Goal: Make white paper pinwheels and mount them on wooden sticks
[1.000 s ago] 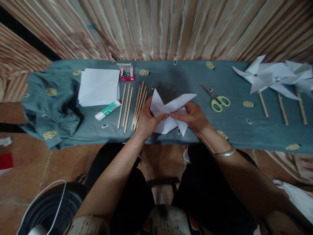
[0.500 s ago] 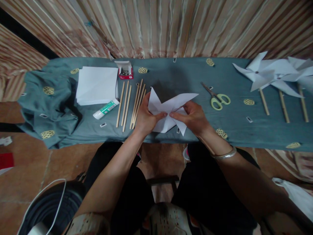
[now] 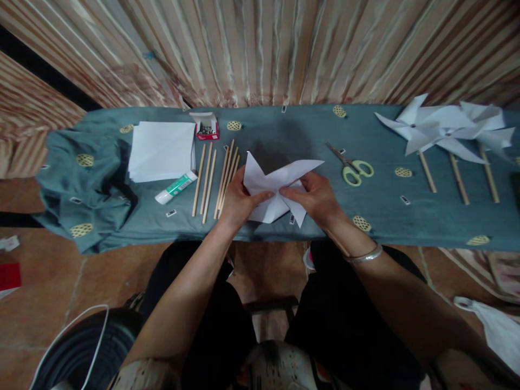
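A white paper pinwheel point(image 3: 270, 181), without a stick, is held above the cloth in front of me. My left hand point(image 3: 239, 197) grips its left side, thumb on top near the centre and fingers behind the paper. From the right, my right hand point(image 3: 319, 197) pinches it, the thumb pressing close to the middle where the folded corners meet. Several thin wooden sticks point(image 3: 207, 181) lie just left of my left hand. Green-handled scissors point(image 3: 352, 167) rest to the right of my right hand, blades pointing away to the upper left.
A stack of white paper point(image 3: 162, 149), a glue stick point(image 3: 175, 188) and an open red box point(image 3: 207, 130) of small metal pieces lie on the left. Several finished pinwheels on sticks point(image 3: 441, 130) overlap at the right. A green-blue cloth point(image 3: 357, 200) covers the table; a pleated curtain point(image 3: 260, 49) hangs behind.
The view has shifted slightly, so everything on the table sits a little lower, and the right side further left. Both hands keep the same hold on the paper pinwheel.
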### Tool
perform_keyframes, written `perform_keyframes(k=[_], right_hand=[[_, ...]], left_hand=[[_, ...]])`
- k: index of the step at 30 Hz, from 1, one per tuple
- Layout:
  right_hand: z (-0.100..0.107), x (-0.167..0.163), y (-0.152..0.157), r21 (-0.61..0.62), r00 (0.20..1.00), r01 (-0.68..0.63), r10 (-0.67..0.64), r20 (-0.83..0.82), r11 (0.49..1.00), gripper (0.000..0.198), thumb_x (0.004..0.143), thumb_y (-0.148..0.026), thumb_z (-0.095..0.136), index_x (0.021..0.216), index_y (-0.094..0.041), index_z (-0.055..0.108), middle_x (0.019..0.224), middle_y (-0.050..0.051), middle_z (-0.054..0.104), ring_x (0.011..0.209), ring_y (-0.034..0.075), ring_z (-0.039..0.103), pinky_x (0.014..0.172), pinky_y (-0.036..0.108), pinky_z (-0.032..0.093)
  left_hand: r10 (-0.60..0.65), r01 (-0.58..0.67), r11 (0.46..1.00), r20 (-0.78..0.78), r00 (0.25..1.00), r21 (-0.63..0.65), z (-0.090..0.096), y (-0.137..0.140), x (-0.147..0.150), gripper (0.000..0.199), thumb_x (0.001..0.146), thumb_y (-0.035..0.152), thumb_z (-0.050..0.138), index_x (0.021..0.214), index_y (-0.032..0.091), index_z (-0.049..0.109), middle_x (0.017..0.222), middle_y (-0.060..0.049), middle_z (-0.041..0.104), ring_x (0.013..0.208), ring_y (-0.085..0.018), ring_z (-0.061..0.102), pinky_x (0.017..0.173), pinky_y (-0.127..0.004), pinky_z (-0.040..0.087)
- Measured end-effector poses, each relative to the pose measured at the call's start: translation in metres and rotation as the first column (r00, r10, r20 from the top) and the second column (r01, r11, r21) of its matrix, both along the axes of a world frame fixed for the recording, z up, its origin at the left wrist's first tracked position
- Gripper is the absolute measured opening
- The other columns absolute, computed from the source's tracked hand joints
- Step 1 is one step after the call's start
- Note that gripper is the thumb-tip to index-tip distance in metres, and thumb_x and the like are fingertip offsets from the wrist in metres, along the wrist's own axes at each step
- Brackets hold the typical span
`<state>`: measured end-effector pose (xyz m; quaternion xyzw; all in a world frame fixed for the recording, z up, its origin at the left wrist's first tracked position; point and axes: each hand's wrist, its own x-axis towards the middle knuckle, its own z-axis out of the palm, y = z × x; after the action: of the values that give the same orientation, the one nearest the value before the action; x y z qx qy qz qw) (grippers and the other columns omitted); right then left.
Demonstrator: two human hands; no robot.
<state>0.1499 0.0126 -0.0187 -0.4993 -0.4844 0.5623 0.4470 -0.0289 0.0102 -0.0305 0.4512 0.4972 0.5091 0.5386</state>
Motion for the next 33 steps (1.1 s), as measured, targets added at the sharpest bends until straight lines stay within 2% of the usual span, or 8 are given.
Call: perform_keyframes(k=[7, 16, 21, 26, 29, 33], right_hand=[[0.001, -0.002, 0.0, -0.016, 1.0, -0.021, 0.02, -0.015, 1.0, 0.039, 0.063, -0.034, 0.086, 0.096, -0.022, 0.068, 0.097, 0.004, 0.077, 0.094, 0.026, 0.071, 0.088, 0.044, 0.056], [0.002, -0.002, 0.002, -0.016, 1.0, 0.01, -0.01, -0.022, 1.0, 0.035, 0.062, -0.032, 0.086, 0.092, -0.024, 0.07, 0.097, 0.003, 0.076, 0.091, 0.026, 0.07, 0.089, 0.046, 0.056], [0.003, -0.002, 0.002, -0.049, 0.997, 0.025, -0.028, -0.076, 0.998, 0.039, 0.061, -0.033, 0.087, 0.095, -0.022, 0.07, 0.096, 0.003, 0.076, 0.091, 0.025, 0.071, 0.089, 0.044, 0.056], [0.001, -0.001, 0.005, -0.034, 0.994, 0.037, -0.04, -0.097, 0.999, 0.039, 0.06, -0.032, 0.087, 0.094, -0.02, 0.071, 0.091, 0.002, 0.076, 0.084, 0.022, 0.07, 0.083, 0.042, 0.057], [0.0, -0.001, 0.005, -0.013, 0.994, 0.004, -0.006, -0.111, 1.0, 0.037, 0.06, -0.031, 0.087, 0.092, -0.02, 0.072, 0.09, 0.001, 0.076, 0.083, 0.022, 0.07, 0.082, 0.04, 0.057], [0.002, -0.001, 0.004, -0.003, 0.991, -0.041, 0.041, -0.128, 0.999, 0.036, 0.061, -0.033, 0.087, 0.091, -0.021, 0.072, 0.09, 0.001, 0.076, 0.082, 0.021, 0.07, 0.079, 0.038, 0.057]], left_hand=[[0.013, -0.014, 1.0, 0.027, 1.0, 0.023, 0.0, -0.001, 0.0, 0.069, 0.054, 0.027, 0.089, 0.116, 0.018, 0.06, 0.109, -0.007, 0.074, 0.101, -0.027, 0.07, 0.094, -0.044, 0.056], [0.003, -0.003, 1.0, 0.105, 0.994, 0.0, 0.002, -0.002, -0.001, 0.075, 0.051, 0.024, 0.091, 0.119, 0.019, 0.059, 0.117, -0.008, 0.072, 0.108, -0.027, 0.069, 0.097, -0.041, 0.055], [-0.02, 0.031, 0.997, 0.147, 0.989, -0.073, 0.008, -0.005, -0.004, 0.061, 0.052, 0.024, 0.091, 0.107, 0.017, 0.066, 0.108, -0.008, 0.076, 0.106, -0.028, 0.07, 0.098, -0.043, 0.055], [-0.091, 0.097, 0.986, 0.052, 0.995, -0.138, 0.015, -0.006, -0.009, 0.048, 0.05, 0.034, 0.092, 0.089, 0.014, 0.075, 0.093, -0.009, 0.079, 0.094, -0.029, 0.074, 0.093, -0.045, 0.057], [-0.146, 0.139, 0.978, -0.031, 0.989, -0.152, 0.02, -0.005, -0.012, 0.045, 0.051, 0.037, 0.092, 0.086, 0.013, 0.077, 0.092, -0.011, 0.08, 0.09, -0.029, 0.075, 0.089, -0.043, 0.058], [-0.156, 0.15, 0.982, -0.045, 0.987, -0.117, 0.023, -0.006, -0.011, 0.043, 0.053, 0.035, 0.091, 0.088, 0.013, 0.078, 0.096, -0.01, 0.08, 0.092, -0.029, 0.075, 0.09, -0.042, 0.059]])
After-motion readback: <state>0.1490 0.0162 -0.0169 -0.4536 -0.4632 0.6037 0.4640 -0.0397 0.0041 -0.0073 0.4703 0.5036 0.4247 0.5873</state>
